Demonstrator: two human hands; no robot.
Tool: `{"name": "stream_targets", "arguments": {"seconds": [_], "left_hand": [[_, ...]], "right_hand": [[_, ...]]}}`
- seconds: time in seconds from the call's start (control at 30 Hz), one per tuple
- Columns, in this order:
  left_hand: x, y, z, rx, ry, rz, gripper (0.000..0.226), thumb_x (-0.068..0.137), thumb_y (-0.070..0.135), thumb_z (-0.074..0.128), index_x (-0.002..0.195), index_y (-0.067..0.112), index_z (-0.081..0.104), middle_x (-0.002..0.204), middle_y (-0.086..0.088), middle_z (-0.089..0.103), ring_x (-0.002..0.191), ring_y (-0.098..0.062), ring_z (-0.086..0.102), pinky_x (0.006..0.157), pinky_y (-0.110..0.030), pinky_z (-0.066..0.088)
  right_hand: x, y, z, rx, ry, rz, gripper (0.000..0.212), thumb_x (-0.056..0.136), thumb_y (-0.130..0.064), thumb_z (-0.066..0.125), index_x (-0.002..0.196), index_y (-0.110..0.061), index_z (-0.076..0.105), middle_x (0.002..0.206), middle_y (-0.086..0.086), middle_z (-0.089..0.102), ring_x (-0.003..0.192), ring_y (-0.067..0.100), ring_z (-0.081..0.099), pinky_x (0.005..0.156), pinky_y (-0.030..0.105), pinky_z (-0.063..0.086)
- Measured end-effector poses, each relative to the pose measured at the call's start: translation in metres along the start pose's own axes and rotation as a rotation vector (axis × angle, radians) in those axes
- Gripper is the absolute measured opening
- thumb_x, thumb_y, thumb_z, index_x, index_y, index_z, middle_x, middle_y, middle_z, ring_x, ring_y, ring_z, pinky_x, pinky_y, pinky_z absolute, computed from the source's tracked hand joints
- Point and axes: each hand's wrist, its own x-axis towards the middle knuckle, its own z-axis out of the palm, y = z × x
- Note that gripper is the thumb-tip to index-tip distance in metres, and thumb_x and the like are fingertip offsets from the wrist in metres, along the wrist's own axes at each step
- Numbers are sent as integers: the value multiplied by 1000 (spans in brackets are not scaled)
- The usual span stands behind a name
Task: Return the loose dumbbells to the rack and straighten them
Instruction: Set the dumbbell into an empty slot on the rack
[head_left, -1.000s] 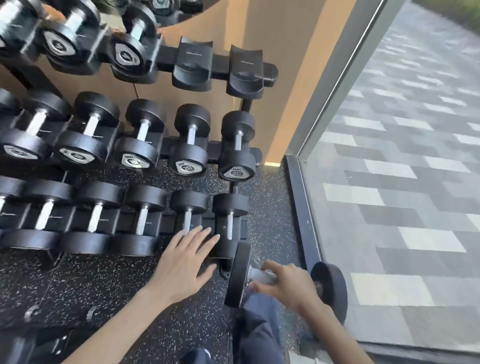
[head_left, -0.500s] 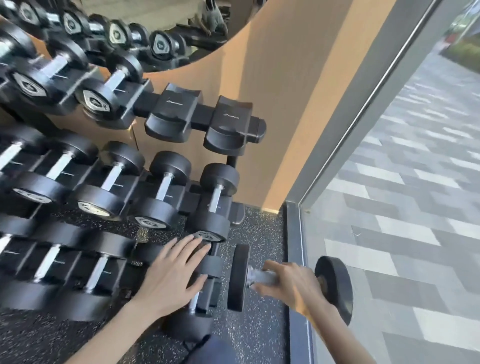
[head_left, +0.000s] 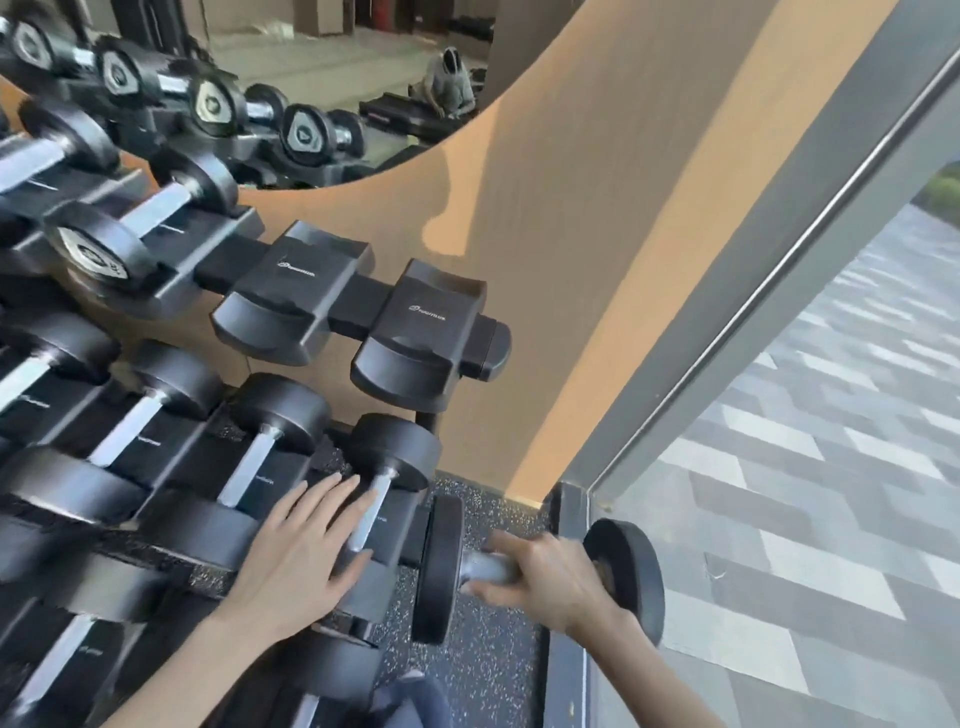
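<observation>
My right hand (head_left: 550, 584) grips the metal handle of a loose black dumbbell (head_left: 441, 566), held off the floor just right of the rack's end. My left hand (head_left: 304, 551) lies flat with straight fingers across the rightmost dumbbell (head_left: 395, 452) of the middle row. The three-tier dumbbell rack (head_left: 343, 299) fills the left half of the view. Two empty black saddles (head_left: 421, 332) sit at the right end of its top tier.
A tan wall stands behind the rack, holding a round mirror (head_left: 332, 67) that reflects dumbbells and a person. A glass wall with a grey frame (head_left: 727, 291) runs close on the right. Speckled rubber floor (head_left: 493, 670) lies below.
The view has risen and the rack's top tier has come nearer. My right hand has lifted the loose dumbbell higher. My left hand has shifted from the bottom row to the middle row.
</observation>
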Motion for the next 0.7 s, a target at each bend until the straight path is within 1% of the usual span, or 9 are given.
{"name": "stream_targets", "arguments": {"seconds": [0.07,0.17,0.27,0.37,0.43,0.5,0.6,0.7], "left_hand": [[31,-6,-3,-22,19,-58,67,96,54,14,134,14,53,133,-8,56,124,-27,49,106,-42,30],[66,-15,-9,-6,51,-146,67,95,54,14,133,14,53,134,-8,55,126,-27,48,106,-44,33],[94,-24,-19,26,58,-213,74,95,55,7,132,12,54,132,-9,56,125,-28,49,105,-46,35],[109,-25,-29,53,67,-295,74,95,55,7,132,12,54,133,-10,55,126,-28,49,106,-46,35],[115,-27,-31,67,70,-358,69,95,53,13,132,12,54,133,-11,55,125,-28,49,106,-46,34],[120,-31,-30,87,72,-425,64,93,51,23,132,11,54,134,-11,54,125,-28,48,105,-44,33],[131,-31,-28,109,74,-533,62,90,50,30,135,12,51,137,-11,51,128,-28,46,107,-43,30],[145,-25,-25,117,87,-660,62,90,50,31,136,12,49,139,-11,50,129,-28,45,108,-43,28]], "right_hand": [[34,19,-14,-27,-15,-72,63,75,-82,30,101,-27,49,76,1,68,72,25,65,64,31,47],[88,42,-42,-85,14,-182,57,75,-80,35,99,-30,47,73,4,66,72,29,63,59,31,40],[141,57,-69,-128,42,-286,56,75,-79,34,97,-29,47,66,-1,60,67,27,63,57,30,41],[184,65,-88,-157,90,-365,54,75,-78,39,101,-32,51,68,-2,61,70,27,65,59,31,44],[212,71,-98,-153,113,-417,55,73,-79,40,99,-33,53,67,-2,63,73,26,66,61,30,44],[239,73,-105,-163,109,-501,55,72,-79,39,95,-31,52,65,-2,59,72,27,65,59,28,40],[284,75,-112,-192,88,-637,55,71,-80,38,94,-31,50,73,0,65,74,28,65,59,29,40],[330,73,-117,-264,84,-792,58,71,-81,36,97,-30,50,79,2,68,79,28,65,58,29,40]]}}
